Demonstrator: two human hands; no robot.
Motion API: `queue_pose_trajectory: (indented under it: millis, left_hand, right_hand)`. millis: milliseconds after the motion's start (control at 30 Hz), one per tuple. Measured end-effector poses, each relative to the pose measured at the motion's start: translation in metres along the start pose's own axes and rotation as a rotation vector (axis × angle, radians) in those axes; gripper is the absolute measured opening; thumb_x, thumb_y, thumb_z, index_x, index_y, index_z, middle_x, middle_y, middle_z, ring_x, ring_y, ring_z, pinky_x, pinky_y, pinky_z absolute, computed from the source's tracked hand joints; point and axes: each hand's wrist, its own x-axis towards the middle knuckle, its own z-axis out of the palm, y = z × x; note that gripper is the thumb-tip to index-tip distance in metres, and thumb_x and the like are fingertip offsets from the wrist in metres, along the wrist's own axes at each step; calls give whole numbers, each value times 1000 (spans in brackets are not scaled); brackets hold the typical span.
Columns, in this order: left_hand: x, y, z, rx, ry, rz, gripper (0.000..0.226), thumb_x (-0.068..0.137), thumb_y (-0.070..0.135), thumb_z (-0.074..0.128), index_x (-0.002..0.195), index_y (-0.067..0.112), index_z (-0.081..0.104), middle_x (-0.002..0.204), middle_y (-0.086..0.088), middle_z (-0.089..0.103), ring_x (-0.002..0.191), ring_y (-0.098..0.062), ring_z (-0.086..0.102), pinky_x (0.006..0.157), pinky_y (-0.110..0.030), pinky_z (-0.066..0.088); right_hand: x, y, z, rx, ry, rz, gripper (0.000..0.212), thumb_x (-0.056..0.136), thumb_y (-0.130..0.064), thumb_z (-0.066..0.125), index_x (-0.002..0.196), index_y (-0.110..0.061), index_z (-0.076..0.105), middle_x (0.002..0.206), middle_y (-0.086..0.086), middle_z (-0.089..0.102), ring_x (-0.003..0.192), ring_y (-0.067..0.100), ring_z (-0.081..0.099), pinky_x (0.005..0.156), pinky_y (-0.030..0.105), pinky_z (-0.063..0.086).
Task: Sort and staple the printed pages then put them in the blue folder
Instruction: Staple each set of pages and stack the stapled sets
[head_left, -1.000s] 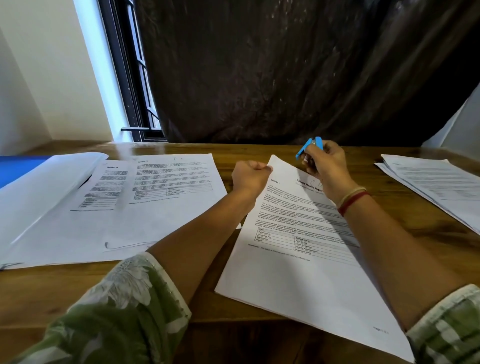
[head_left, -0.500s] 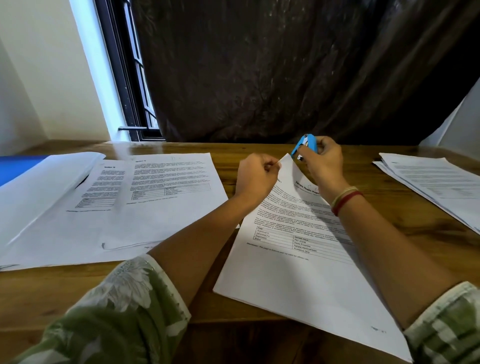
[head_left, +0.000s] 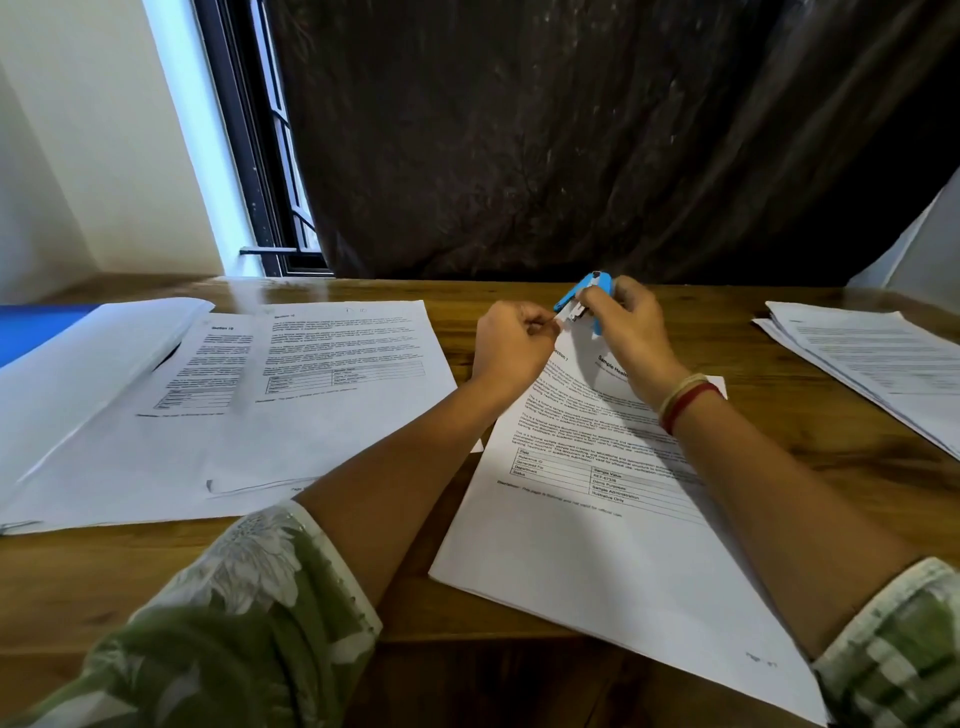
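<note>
Head view: left hand (head_left: 511, 345) pinches the top corner of the page set (head_left: 597, 519) while right hand (head_left: 631, 332), fingers curled round the blue stapler (head_left: 584, 293), holds it at that corner. Other pages (head_left: 322, 395) lie apparently unstapled; blue folder (head_left: 31, 332) sits far left, unfilled.

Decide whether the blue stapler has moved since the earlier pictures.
Yes. Judged against the window frame, the stapler has shifted left, onto the corner of the page that the left hand pinches.
</note>
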Motion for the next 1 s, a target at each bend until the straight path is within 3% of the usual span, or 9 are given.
queue_pose_trajectory:
  millis: [167,333,433,500,567,667,767,900,1000]
  left_hand:
    - [0,2,0,-22,-2,-9,16,90,14,66,100,4,74,95,-8,74,83,-16,70,71,-37,61]
    - [-1,2,0,-25,-6,-24,16,90,14,66,101,4,74,96,-9,74,84,-18,71,73,-39,60]
    - [1,2,0,-38,9,-50,16,89,15,67,99,4,74,94,-10,74,83,-20,71,72,-40,60]
    - [2,1,-1,-41,7,-58,16,89,15,68,99,4,75,93,-9,74,82,-19,71,72,-39,60]
    - [1,1,0,-32,-3,-36,15,88,14,69,98,4,75,92,-9,74,82,-18,71,72,-36,60]
    - [-1,4,3,-23,-22,-15,17,88,14,69,99,3,75,94,-9,74,84,-18,70,74,-35,59]
    - [0,3,3,-44,-36,-26,16,88,13,69,98,3,75,94,-8,74,85,-18,70,74,-34,59]
    - [1,0,-1,-113,-56,-85,14,89,14,68,96,5,75,91,-7,75,80,-16,72,68,-29,59]
    - [2,1,-4,-120,-88,-112,15,89,17,68,94,5,75,89,-7,74,76,-15,71,63,-27,58]
  right_hand:
    - [1,0,-4,-103,-16,-71,11,93,-19,56,97,-10,50,80,0,52,67,8,49,55,17,40]
    - [0,1,-8,-182,-98,-100,28,99,-20,47,126,-15,51,106,5,56,82,8,54,67,22,47]
    - [0,-1,-8,-73,-152,-84,19,99,-16,44,115,-15,54,108,6,65,88,16,63,74,30,52]
    - [0,-5,-8,-21,-216,-63,18,98,-12,42,113,-16,51,106,6,67,85,17,64,71,26,52]
    - [1,-8,-9,-33,-271,-24,21,99,-12,38,115,-22,47,101,4,59,80,16,58,68,23,49]
    - [5,-6,-15,65,-349,32,36,94,-8,33,122,-28,41,106,8,48,87,23,54,80,35,47]
    - [9,-4,-20,159,-420,65,50,95,-8,31,139,-32,34,114,1,47,91,18,56,87,34,49]
    - [13,-1,-25,11,-478,79,63,100,-23,47,152,-36,13,144,-2,37,117,15,54,109,35,40]
    - [12,1,-25,79,-440,52,65,92,-15,61,148,-14,29,121,2,61,106,14,62,98,28,48]
